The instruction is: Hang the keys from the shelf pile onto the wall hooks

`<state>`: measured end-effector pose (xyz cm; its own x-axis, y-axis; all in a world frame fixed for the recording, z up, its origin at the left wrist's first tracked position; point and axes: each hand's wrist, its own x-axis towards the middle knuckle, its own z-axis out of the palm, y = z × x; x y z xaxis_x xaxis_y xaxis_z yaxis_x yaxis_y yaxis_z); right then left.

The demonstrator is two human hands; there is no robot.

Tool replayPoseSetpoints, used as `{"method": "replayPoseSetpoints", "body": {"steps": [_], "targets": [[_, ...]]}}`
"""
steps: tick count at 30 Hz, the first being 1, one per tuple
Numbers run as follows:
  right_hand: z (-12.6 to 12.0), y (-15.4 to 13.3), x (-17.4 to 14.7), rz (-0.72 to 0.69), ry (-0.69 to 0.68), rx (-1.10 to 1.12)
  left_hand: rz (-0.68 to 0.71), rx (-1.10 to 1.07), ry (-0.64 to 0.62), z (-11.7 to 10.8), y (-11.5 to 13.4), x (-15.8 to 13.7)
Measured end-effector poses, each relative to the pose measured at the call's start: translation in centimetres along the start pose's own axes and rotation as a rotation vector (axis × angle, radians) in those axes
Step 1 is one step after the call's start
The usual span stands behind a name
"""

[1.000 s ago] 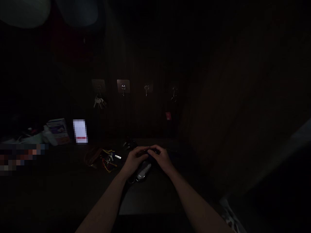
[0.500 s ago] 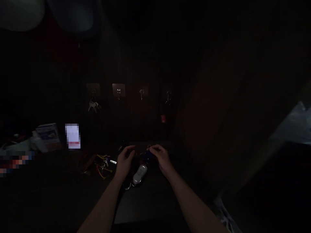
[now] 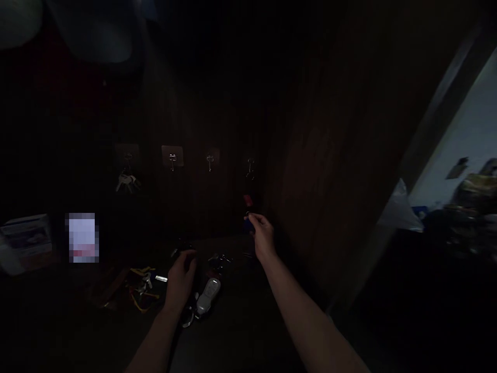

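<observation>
My right hand (image 3: pixel 264 234) is raised near the back panel, thumb and fingers pinching a small dark blue key tag (image 3: pixel 247 224). Just above it a red tag (image 3: pixel 247 200) hangs below the rightmost hook (image 3: pixel 250 165). My left hand (image 3: pixel 181 277) rests low over the dark surface, fingers loosely curled, thumb apart, with nothing visible in it. To its right lie a grey key fob (image 3: pixel 208 297) with a metal ring (image 3: pixel 188 317) and a small bunch of keys (image 3: pixel 220 260). On its left are keys with yellow cords (image 3: pixel 144 285).
Three more hooks line the panel: a left one (image 3: pixel 128 156) holding a bunch of keys (image 3: pixel 127 181), a second (image 3: pixel 173 158) and a third (image 3: pixel 210 159). A box (image 3: pixel 29 241) stands at the left. A dark wooden side wall (image 3: pixel 322 155) rises on the right.
My right hand has lifted the blue tag up off the surface toward the rightmost hook. My left hand stays low beside the fob. The view has swung to the right.
</observation>
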<state>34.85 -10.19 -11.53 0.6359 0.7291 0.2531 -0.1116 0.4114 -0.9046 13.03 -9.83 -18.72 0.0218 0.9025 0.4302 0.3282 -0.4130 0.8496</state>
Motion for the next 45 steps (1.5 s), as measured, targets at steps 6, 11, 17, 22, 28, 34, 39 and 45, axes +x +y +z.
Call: {"method": "replayPoseSetpoints", "body": {"steps": [6,11,17,22,28,34,39,45], "targets": [[2.6,-4.8,5.1,-0.05,0.084,0.053,-0.035,-0.001,-0.041,0.1,0.1,0.1],[4.7,-7.6,7.9,-0.053,0.13,0.055,-0.032,-0.005,-0.047,0.0,0.4,0.0],[5.6,-8.3,9.8,-0.036,0.153,0.023,-0.024,-0.035,-0.053,0.0,0.4,0.1],[5.7,-7.8,10.3,-0.023,0.149,-0.013,-0.036,-0.042,-0.037,0.2,0.0,0.2],[5.3,-6.8,10.1,0.005,0.144,-0.009,-0.051,-0.018,-0.055,0.2,0.0,0.2],[4.2,-5.7,9.3,0.064,0.079,0.06,-0.052,0.011,-0.072,0.2,-0.2,0.3],[3.0,-4.5,7.9,0.1,-0.035,0.106,-0.057,0.029,-0.078,0.2,-0.1,0.3],[1.4,-2.4,5.4,0.148,-0.14,0.141,0.005,0.052,-0.087,0.3,-0.6,0.3]]}}
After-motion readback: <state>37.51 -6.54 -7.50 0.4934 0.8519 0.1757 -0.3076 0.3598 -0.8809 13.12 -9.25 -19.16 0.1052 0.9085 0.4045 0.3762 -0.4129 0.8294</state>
